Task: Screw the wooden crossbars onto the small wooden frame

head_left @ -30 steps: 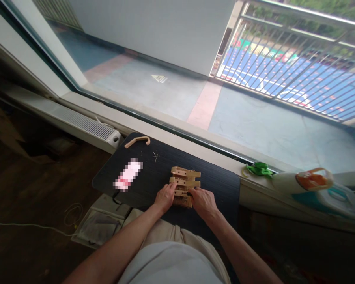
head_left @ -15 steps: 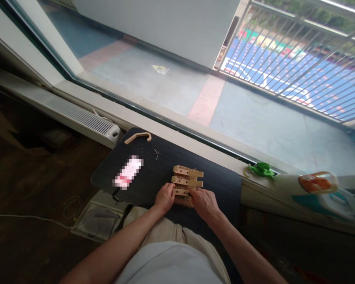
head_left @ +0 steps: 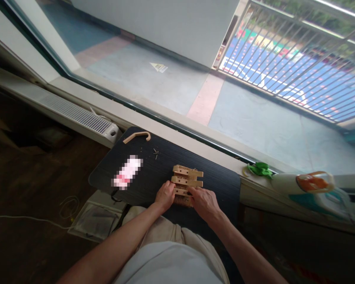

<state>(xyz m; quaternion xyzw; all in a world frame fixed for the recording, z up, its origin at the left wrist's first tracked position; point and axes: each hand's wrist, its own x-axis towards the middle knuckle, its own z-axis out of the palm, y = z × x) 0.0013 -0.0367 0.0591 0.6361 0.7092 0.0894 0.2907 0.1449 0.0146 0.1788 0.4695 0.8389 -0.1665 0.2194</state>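
A small wooden assembly of stacked slats (head_left: 187,178) lies on a black lap table (head_left: 219,185). My left hand (head_left: 165,196) curls against its near left corner, fingers closed on the nearest slat. My right hand (head_left: 203,202) presses on its near right side, fingers bent over the wood. The nearest slat is partly hidden by both hands.
A curved wooden hook piece (head_left: 137,137) lies at the table's far left corner, small screws (head_left: 156,153) beside it, and a blurred pink item (head_left: 127,172) on the left. A white-and-orange iron (head_left: 310,187) and green tape (head_left: 258,170) rest on the sill to the right.
The view has tilted slightly. My hands stay on the wooden assembly, with the left hand's fingers curling a little tighter on its near corner.
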